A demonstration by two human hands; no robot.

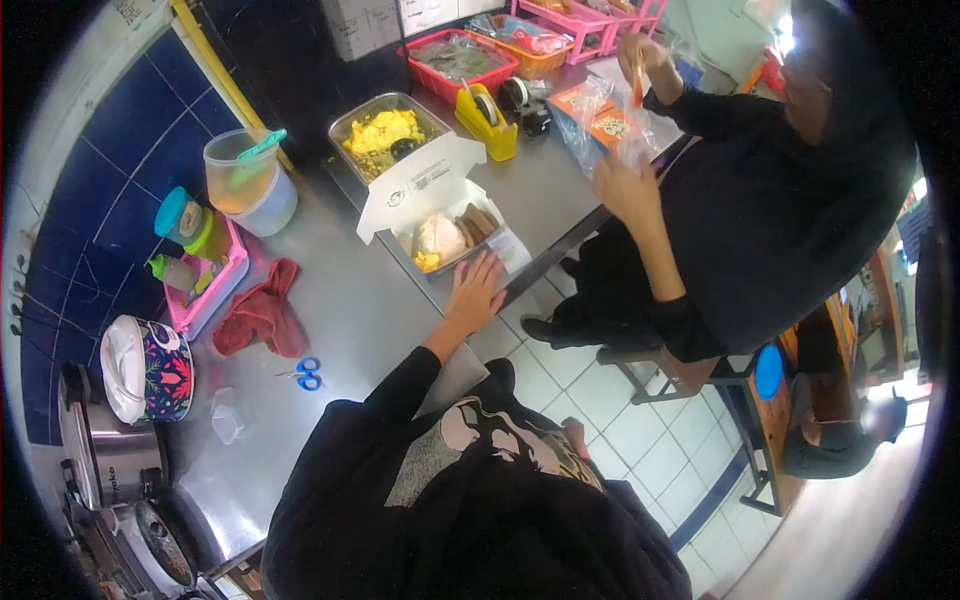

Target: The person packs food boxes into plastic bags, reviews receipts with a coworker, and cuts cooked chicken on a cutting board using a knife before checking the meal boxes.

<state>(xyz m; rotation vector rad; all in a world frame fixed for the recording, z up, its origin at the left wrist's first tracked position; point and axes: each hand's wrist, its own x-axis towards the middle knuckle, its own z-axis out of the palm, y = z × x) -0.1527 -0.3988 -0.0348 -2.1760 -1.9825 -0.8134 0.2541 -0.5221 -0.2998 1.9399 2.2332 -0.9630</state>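
Black printed shirt (460,520); at twelve o'clock, white cardboard box (425,190) is judged light, best held underneath; left hand (477,292) flat, empty; right hand (575,440) unclear.

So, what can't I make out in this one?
All in the head view:
Right hand: almost entirely hidden by the wearer's dark shirt; whether it holds anything can't be told.
White box lid: its fine print is too small to read.
Clear plastic at the co-worker's lower hand: creases and glare mask what's inside.
Pink rack: cut off by the top edge.
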